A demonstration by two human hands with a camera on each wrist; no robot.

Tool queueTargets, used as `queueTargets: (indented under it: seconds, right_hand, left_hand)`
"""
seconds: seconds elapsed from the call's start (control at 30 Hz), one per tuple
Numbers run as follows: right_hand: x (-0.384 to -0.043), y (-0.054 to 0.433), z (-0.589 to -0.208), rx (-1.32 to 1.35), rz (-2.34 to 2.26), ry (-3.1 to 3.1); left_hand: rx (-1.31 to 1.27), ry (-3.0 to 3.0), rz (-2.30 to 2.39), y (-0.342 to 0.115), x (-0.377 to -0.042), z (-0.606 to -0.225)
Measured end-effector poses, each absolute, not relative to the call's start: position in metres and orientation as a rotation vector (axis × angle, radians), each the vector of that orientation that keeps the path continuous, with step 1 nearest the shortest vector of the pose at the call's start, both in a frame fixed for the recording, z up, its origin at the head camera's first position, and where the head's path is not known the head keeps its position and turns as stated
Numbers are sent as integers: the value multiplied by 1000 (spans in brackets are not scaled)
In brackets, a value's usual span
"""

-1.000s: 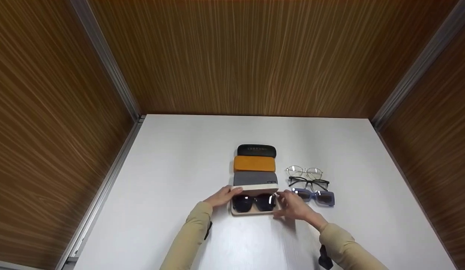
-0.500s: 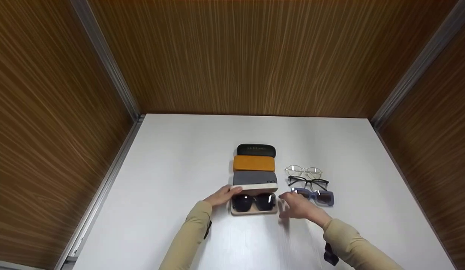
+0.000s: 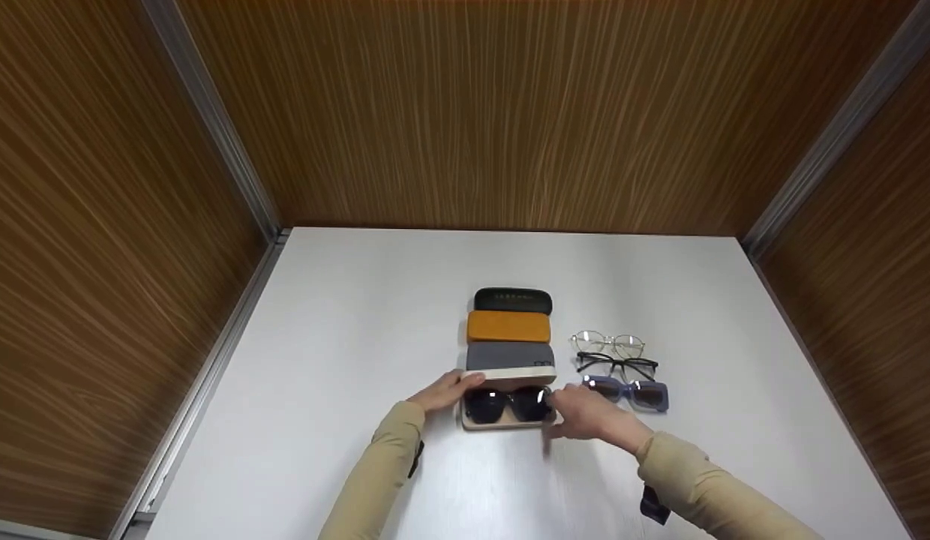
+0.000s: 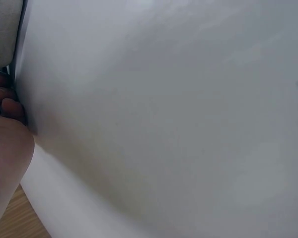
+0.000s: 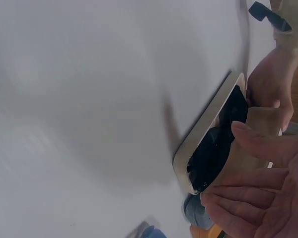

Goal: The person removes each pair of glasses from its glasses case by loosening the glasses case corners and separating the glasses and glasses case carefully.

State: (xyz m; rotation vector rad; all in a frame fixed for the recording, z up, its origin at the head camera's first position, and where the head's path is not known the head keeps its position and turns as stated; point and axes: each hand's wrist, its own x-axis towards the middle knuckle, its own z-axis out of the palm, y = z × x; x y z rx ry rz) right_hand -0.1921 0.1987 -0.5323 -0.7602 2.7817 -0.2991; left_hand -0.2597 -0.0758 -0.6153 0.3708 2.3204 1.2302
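Note:
Dark sunglasses (image 3: 486,406) lie lenses-up inside a cream-coloured glasses case (image 3: 514,424), whose lid (image 3: 510,374) stands raised at the back. With its thumb over the lid's left end, my left hand (image 3: 441,391) grips the case, fingers curled behind it, as the right wrist view also shows. At the case's right end is my right hand (image 3: 583,414). In the right wrist view its thumb (image 5: 256,139) reaches over the sunglasses (image 5: 208,153) and the other fingers extend, lightly bent, beside the case's end. The left wrist view catches only curled fingers (image 4: 7,101) at the case.
Behind the open case lie a grey case (image 3: 502,355), an orange case (image 3: 508,327) and a black case (image 3: 513,301) in a column. To the right are blue-framed sunglasses (image 3: 649,395), black-framed glasses (image 3: 619,365) and thin-framed glasses (image 3: 628,346). Wooden panels surround the white table (image 3: 345,315).
My right hand drew back rightward from the case's end, then came back left to the sunglasses. My left hand and the case stay in place.

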Motion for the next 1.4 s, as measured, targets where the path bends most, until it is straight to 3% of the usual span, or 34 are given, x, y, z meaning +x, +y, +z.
queueTargets:
  seconds: [0.73,1.4]
  right_hand:
    - [-202,152,-543,-1024,-372,2876]
    - [-209,138,-563,-977,-223,3010]
  left_hand:
    - [359,2344,1213,-74,-260,-616]
    - [387,2358,1229,-73,-261,-619]
